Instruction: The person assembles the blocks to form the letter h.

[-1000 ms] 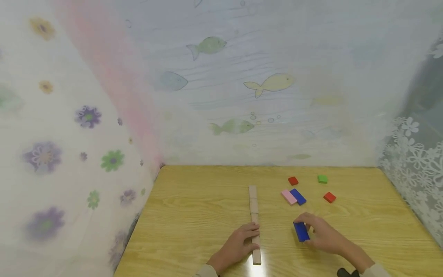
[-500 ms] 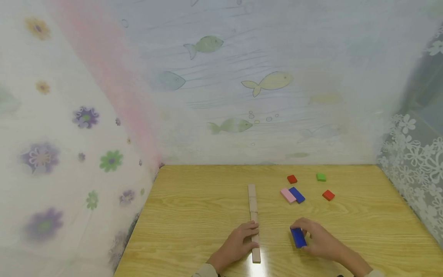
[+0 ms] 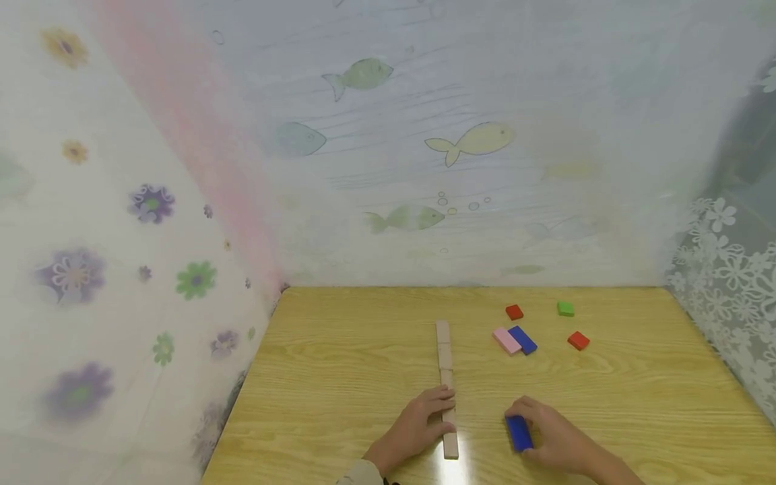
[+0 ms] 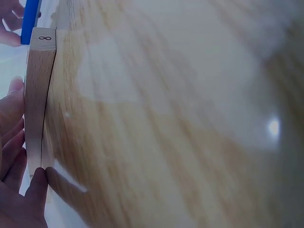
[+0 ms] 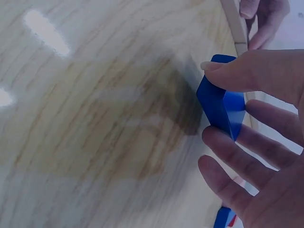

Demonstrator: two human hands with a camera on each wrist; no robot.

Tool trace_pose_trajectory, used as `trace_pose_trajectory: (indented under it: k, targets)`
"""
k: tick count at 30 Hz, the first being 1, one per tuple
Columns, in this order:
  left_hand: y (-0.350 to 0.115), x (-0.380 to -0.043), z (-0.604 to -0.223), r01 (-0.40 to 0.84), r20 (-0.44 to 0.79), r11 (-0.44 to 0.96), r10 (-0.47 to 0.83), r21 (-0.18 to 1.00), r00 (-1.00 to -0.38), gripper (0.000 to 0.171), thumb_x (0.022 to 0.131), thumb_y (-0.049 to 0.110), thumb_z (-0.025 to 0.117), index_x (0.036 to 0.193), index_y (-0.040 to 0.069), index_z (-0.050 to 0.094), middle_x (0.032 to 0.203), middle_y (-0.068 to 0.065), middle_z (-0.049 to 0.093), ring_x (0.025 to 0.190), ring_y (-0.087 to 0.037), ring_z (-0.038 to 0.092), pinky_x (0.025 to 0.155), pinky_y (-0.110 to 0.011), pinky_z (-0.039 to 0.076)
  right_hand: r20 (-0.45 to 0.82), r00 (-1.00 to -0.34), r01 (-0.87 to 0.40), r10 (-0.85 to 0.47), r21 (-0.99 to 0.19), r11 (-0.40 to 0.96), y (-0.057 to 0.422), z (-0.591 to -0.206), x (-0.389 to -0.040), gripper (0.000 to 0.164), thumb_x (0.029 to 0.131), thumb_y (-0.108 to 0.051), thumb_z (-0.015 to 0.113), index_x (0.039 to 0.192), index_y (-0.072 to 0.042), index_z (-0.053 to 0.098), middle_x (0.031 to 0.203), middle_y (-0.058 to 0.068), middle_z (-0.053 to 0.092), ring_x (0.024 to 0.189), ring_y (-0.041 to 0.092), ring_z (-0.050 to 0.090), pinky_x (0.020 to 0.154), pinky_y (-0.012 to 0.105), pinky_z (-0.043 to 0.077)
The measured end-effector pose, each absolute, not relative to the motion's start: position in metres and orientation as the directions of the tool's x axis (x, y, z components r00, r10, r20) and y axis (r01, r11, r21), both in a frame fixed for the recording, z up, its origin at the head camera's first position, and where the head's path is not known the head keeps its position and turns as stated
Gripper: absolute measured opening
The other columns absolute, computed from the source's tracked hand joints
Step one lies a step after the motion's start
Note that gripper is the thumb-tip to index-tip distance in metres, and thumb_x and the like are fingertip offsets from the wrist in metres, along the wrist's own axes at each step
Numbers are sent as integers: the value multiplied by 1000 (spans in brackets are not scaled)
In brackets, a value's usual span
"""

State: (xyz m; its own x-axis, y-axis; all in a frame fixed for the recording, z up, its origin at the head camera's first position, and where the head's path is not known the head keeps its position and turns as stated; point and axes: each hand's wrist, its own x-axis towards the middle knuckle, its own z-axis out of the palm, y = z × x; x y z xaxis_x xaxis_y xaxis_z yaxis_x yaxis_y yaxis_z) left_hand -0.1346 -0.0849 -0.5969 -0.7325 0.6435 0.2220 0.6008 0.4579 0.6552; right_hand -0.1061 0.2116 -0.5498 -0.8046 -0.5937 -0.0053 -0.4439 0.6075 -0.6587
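A straight row of plain wooden blocks (image 3: 444, 355) runs front to back on the table. My left hand (image 3: 413, 424) rests across the near part of this row, fingers over the top and thumb closer to the front. In the left wrist view, the block's end (image 4: 43, 40) bears a mark like an 8. To the right of the row, my right hand (image 3: 554, 434) pinches a blue block (image 3: 519, 433) by its two ends. The right wrist view has the thumb on one end of the tilted blue block (image 5: 214, 102) and fingers at the other.
Farther back on the right lie a pink block (image 3: 506, 341) touching a second blue block (image 3: 523, 340). Red blocks (image 3: 514, 312) and a green block (image 3: 566, 308) sit around them. Patterned cloth (image 3: 364, 168) encloses the wooden table (image 3: 339, 350) at back and sides.
My right hand has brought the blue block nearer to the table's front and slightly left. The left hand stays on the wooden row.
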Motion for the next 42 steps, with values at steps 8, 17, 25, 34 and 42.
trace_pose_trajectory:
  k: [8, 17, 25, 34, 42]
  targets:
    - [-85, -135, -594, 594, 216, 466, 638, 655, -739, 43, 91, 27, 63, 125, 1, 60, 139, -6, 50, 132, -23, 41, 105, -35, 38, 3, -804, -455, -595, -647, 612, 211, -556, -102, 50, 70, -11, 80, 116, -11, 60, 112, -3, 55, 97, 15, 55, 78, 32, 53]
    - [-84, -134, -596, 605, 233, 450, 643, 656, -730, 43, 90, 27, 64, 124, 2, 60, 138, -6, 50, 132, -22, 41, 105, -35, 38, -109, -826, -348, -553, -673, 653, 208, -560, -94, 49, 72, -14, 78, 117, -10, 58, 113, 0, 52, 94, 16, 55, 75, 34, 54]
    - [-84, -135, -599, 598, 227, 460, 635, 657, -738, 44, 90, 31, 62, 125, 3, 60, 139, -4, 49, 132, -20, 40, 106, -35, 37, -66, -808, -394, -585, -678, 621, 208, -562, -93, 49, 72, -14, 79, 116, -10, 58, 113, 0, 50, 90, 8, 52, 73, 27, 53]
    - [-85, -134, -599, 591, 212, 467, 638, 658, -741, 44, 91, 30, 62, 126, 3, 59, 140, -4, 48, 133, -21, 39, 106, -37, 37, -94, -798, -373, -595, -698, 611, 209, -562, -95, 50, 74, -17, 78, 118, -10, 56, 115, 2, 49, 91, 8, 52, 75, 29, 53]
    - [-84, -133, -594, 589, 207, 478, 635, 652, -744, 44, 90, 28, 63, 125, 3, 59, 139, -4, 49, 132, -21, 40, 106, -35, 37, -86, -786, -385, -613, -707, 593, 211, -561, -95, 50, 74, -17, 78, 119, -10, 56, 114, 2, 48, 88, 6, 50, 72, 25, 52]
